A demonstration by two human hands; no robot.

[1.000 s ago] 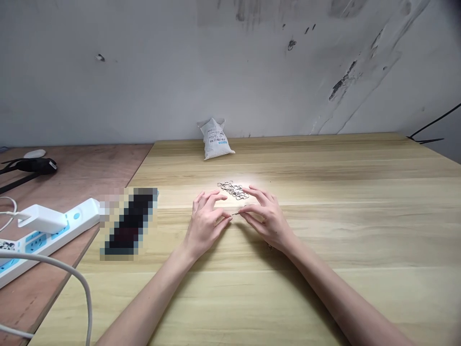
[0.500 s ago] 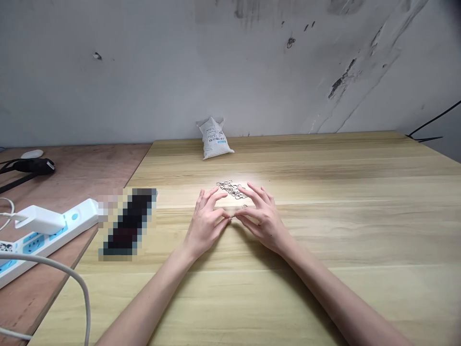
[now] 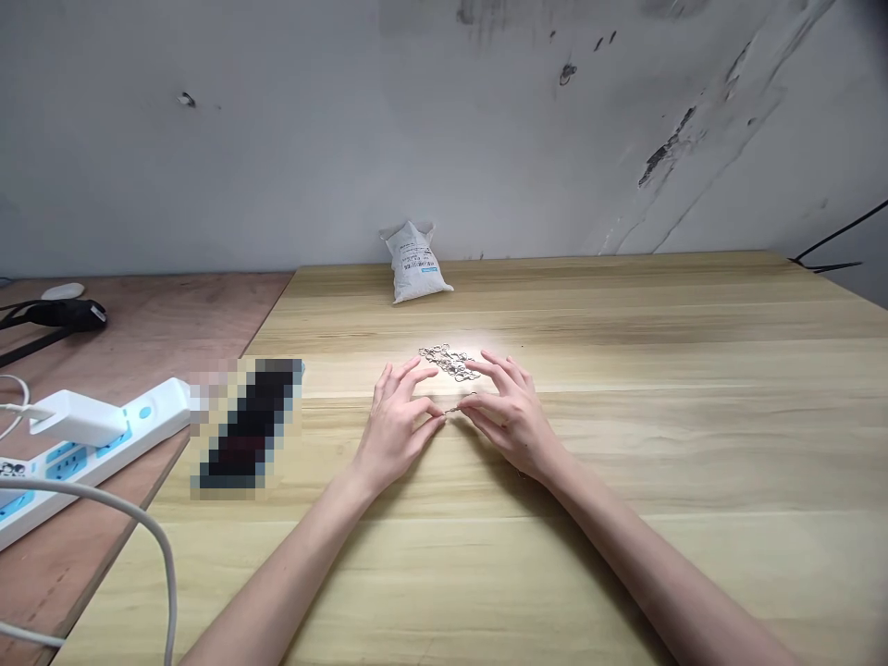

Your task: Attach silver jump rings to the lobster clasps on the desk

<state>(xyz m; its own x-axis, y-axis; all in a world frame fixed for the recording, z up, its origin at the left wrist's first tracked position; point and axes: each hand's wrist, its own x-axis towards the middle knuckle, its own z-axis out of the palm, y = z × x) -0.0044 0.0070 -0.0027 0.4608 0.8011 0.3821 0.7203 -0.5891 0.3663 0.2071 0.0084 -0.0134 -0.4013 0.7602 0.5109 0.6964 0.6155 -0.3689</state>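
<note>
Thumb and forefinger of my left hand (image 3: 399, 421) pinch one end of a thin metal key ring chain (image 3: 452, 409). My right hand (image 3: 510, 412) pinches the same chain from the other side, a short stretch of it showing between the two sets of fingertips. Part of a ring shows by the right forefinger; the rest is covered by the fingers. The other fingers of both hands are spread and raised. Just beyond the hands lies a small heap of silvery rings and chain pieces (image 3: 450, 361) on the wooden table (image 3: 624, 416).
A white printed plastic packet (image 3: 417, 268) leans at the back near the wall. On the left are a blurred-out dark phone-like object (image 3: 250, 425), a white power strip (image 3: 149, 416) with a plugged-in charger (image 3: 83, 421), a looping cable (image 3: 163, 546) and a black cabled object (image 3: 76, 317).
My fingertips have drawn slightly apart, the right hand shifting a little to the right, so more of the chain shows between them. The view has tilted slightly.
</note>
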